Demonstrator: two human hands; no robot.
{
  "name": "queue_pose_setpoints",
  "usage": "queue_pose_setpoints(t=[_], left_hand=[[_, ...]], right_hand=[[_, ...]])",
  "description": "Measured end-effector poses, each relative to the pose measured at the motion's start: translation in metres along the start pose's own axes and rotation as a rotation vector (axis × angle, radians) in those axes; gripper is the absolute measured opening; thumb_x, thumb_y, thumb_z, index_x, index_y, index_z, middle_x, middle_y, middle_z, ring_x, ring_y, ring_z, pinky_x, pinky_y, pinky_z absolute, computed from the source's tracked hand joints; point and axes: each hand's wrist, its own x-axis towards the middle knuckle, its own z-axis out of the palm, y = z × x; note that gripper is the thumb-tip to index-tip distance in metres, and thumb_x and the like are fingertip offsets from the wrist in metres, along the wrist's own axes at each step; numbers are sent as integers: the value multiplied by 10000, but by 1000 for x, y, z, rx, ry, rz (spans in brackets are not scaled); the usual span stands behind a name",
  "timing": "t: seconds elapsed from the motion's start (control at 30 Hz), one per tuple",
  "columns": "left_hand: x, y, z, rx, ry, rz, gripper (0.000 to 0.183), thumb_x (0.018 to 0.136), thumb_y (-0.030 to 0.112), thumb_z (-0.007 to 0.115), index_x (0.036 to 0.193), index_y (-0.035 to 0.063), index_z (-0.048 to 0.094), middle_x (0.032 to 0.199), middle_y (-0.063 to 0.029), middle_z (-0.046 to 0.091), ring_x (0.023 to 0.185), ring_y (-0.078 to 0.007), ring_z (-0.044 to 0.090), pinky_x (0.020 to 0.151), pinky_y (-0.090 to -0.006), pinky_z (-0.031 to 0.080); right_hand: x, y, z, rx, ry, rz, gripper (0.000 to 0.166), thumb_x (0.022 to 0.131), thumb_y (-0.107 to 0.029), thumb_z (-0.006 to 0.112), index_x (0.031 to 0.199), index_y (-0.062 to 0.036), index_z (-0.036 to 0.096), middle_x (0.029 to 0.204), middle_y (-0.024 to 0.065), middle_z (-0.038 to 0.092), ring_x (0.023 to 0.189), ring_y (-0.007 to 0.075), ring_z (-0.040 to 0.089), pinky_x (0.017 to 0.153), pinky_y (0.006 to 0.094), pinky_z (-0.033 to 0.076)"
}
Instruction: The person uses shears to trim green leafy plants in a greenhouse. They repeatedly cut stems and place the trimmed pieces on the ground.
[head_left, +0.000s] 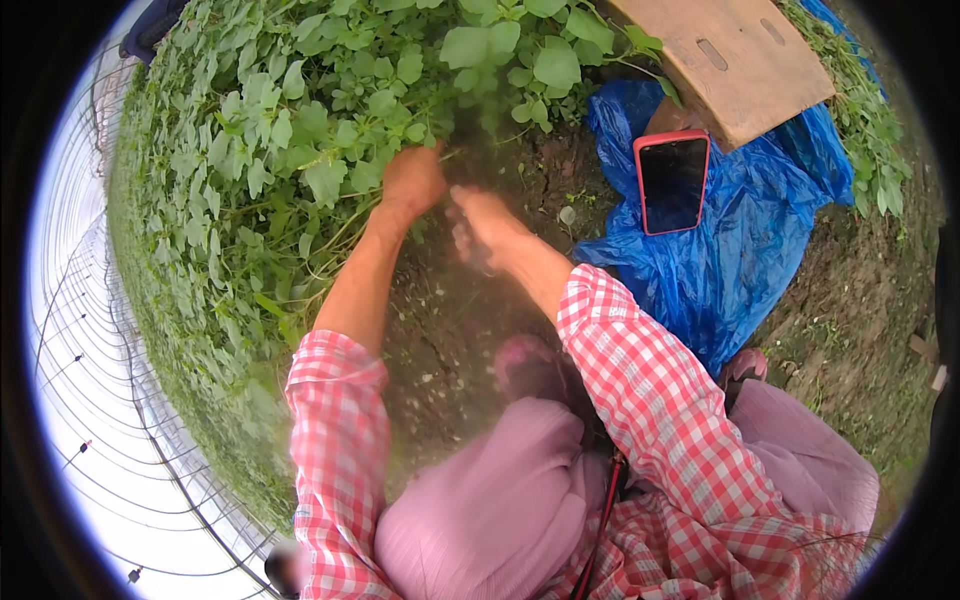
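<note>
Dense leafy green plants (300, 150) fill the upper left and top of the head view. My left hand (415, 178) is curled at their edge, around thin plant stems as far as can be seen; its fingertips are hidden. Just right of it and slightly lower, my right hand (480, 225) is over the bare soil (442, 322). Its fingers are blurred and partly bent, and whether they hold anything cannot be told. A smudge on the picture softens the area around both hands.
On the right, a blue plastic bag (720, 255) lies on the ground with a red-cased smartphone (673, 182) on it. A wooden board with slots (742, 67) overlaps the bag. Cut greens (874, 142) lie beyond. Greenhouse hoops (97, 375) curve at left.
</note>
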Motion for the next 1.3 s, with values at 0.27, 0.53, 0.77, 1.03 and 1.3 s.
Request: queue_pose_setpoints(t=[0.27, 0.53, 0.77, 1.03, 1.3], left_hand=[[-35, -8, -9, -349, 201, -61, 286, 848, 116, 513, 1115, 13, 519, 975, -271, 621, 915, -467, 592, 816, -519, 457], [-53, 0, 3, 67, 69, 146, 309, 729, 152, 717, 1008, 36, 652, 993, -153, 649, 1008, -319, 567, 873, -446, 403], [-38, -16, 10, -94, 2, -12, 379, 762, 181, 715, 1113, 49, 665, 1144, -179, 616, 1096, -342, 550, 940, -443, 396], [-27, -18, 4, -209, -125, -99, 404, 813, 196, 700, 1181, 41, 638, 1159, -228, 613, 1088, -363, 583, 956, -414, 444], [-21, -30, 12, -281, -164, -142, 350, 817, 208, 677, 1141, 76, 664, 1086, -219, 647, 1037, -359, 599, 930, -417, 458]], right_hand=[[-54, -9, -34, -107, -115, 3, 360, 973, -418, 456, 958, -59, 487, 630, 21, 469, 523, 142, 469, 493, 327, 406], [-62, 8, -41, -194, -194, 73, 386, 968, -437, 451, 1001, -54, 482, 632, 28, 471, 549, 162, 484, 525, 338, 416], [-43, 6, -41, -96, -243, 171, 378, 972, -429, 436, 993, -54, 481, 621, 35, 475, 576, 176, 501, 552, 369, 415], [-36, 7, -42, -52, -229, 174, 384, 976, -427, 434, 998, -46, 477, 633, 32, 474, 560, 169, 496, 527, 368, 434], [-42, 0, -31, -162, -170, 157, 362, 980, -401, 443, 981, -41, 473, 642, 28, 465, 553, 156, 480, 503, 347, 425]])
